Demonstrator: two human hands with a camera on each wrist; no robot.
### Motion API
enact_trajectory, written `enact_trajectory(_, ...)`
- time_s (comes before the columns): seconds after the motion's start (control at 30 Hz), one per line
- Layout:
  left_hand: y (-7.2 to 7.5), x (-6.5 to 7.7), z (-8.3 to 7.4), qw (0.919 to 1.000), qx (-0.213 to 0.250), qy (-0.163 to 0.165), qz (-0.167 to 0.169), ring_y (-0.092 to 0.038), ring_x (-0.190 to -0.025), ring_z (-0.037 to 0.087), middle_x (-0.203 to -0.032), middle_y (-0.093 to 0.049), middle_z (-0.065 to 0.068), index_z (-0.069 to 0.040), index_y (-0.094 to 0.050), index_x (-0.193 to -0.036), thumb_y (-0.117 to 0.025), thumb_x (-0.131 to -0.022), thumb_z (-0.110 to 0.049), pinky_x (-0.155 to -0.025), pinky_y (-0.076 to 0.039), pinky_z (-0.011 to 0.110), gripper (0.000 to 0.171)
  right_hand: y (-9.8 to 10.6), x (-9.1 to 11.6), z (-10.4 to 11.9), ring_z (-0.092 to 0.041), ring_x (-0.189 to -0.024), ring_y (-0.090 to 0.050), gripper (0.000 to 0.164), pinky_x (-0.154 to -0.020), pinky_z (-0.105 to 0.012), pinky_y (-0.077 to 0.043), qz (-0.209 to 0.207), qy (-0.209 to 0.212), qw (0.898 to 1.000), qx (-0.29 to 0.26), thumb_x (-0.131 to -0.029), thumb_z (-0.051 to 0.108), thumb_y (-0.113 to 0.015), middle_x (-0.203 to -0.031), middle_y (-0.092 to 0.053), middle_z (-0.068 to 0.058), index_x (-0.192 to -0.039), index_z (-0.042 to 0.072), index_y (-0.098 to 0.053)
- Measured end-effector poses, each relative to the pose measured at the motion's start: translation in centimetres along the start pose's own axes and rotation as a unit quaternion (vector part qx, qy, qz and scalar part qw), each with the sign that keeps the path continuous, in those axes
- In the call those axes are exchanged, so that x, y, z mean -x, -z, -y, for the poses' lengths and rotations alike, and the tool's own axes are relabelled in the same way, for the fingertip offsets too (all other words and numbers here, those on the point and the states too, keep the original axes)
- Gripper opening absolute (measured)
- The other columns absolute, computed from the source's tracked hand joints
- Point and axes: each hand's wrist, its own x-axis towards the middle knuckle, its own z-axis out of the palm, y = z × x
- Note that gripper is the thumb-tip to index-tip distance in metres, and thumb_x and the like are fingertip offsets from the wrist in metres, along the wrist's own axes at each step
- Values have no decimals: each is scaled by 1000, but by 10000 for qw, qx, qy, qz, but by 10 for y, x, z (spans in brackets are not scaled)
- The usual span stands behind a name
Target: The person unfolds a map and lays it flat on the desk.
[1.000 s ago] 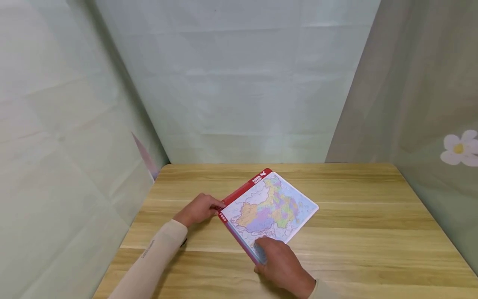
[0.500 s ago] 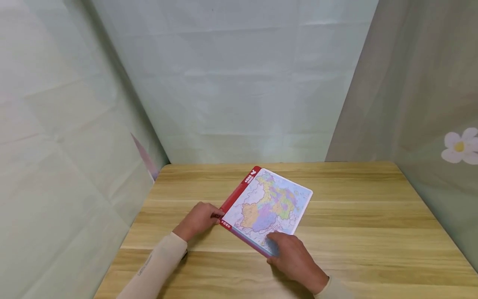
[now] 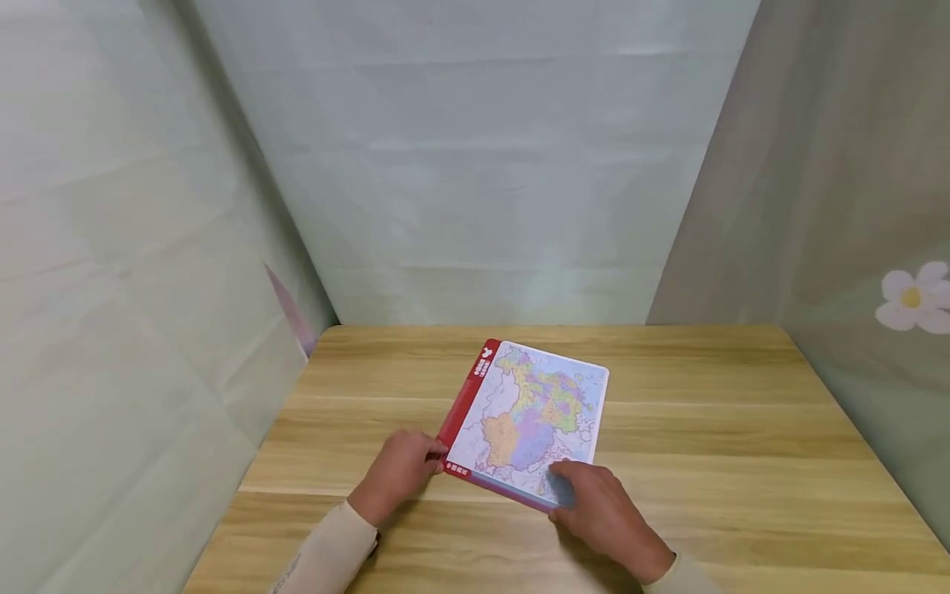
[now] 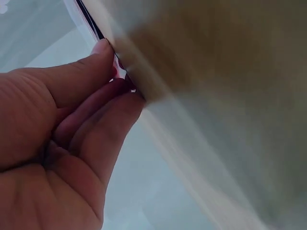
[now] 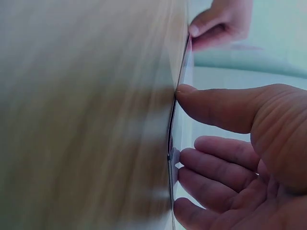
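A thin, flat map [image 3: 530, 417] lies on the wooden table in the head view, with pastel regions and a red strip along its left side. My left hand [image 3: 402, 470] pinches its near left corner between thumb and fingers, seen closely in the left wrist view. At the near right corner, my right hand [image 3: 604, 511] grips the map, with its fingers over the printed face and its thumb at the near edge. From the side, the right wrist view shows the map's thin dark edge [image 5: 171, 139] beside the right thumb and fingers. The right hand covers that corner.
The wooden table [image 3: 742, 462] extends around the map on every side. Pale green sheeting [image 3: 475, 165] hangs behind and to the left, and a brownish curtain with a white flower [image 3: 913, 297] stands on the right.
The map has turned anticlockwise on the table, so its red strip stands more upright in view. My left hand has come slightly nearer; my right hand has shifted rightward, both keeping hold.
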Motion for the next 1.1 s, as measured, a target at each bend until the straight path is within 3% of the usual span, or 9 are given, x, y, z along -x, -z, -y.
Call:
enact_trajectory(0.23, -4, 10, -17, 9999, 66, 81, 16, -73, -89, 18, -103, -82, 7, -10, -84, -113, -89, -84, -16, -80, -61, 40, 30, 13, -1, -21, -31, -116, -73, 58, -100, -49, -58, 106, 103, 9998, -115, -70, 17, -98, -126, -76, -13, -123, 6, -75)
enact_trajectory(0.47, -8, 24, -32, 9999, 128, -82, -23, -72, -82, 14, -98, -82, 4, -12, -84, -110, -89, -85, -14, -72, -60, 35, 26, 25, -2, -42, -30, -117, -73, 55, -99, -47, -59, 317, 573, 9976, -214, -75, 17, -96, -126, -77, -9, -125, 5, -75)
enact_trajectory(0.63, -10, 29, -42, 9994, 278, -55, 214, -72, -85, 11, -100, -82, 2, -14, -84, -111, -87, -87, -16, -75, -61, 34, 24, 34, -4, -56, -31, -118, -73, 56, -99, -47, -59, 409, 704, 9966, -158, -76, 20, -96, -128, -77, -10, -126, 7, -75)
enact_trajectory(0.8, -8, 26, -43, 9979, 474, 131, 417, -69, -87, 10, -111, -81, 4, -12, -80, -124, -88, -87, -17, -79, -62, 33, 38, 38, -6, -61, -30, -122, -71, 57, -102, -48, -58, 642, 743, 9951, -123, -77, 24, -95, -131, -75, -9, -128, 9, -74)
enact_trajectory(1.1, -7, 17, -32, 9948, 706, -194, 708, -68, -94, 8, -123, -78, 6, -8, -74, -133, -88, -87, -12, -89, -63, 36, 49, 41, -10, -64, -31, -127, -69, 58, -104, -49, -56, 959, 765, 9922, -236, -79, 25, -94, -138, -72, -10, -132, 11, -73)
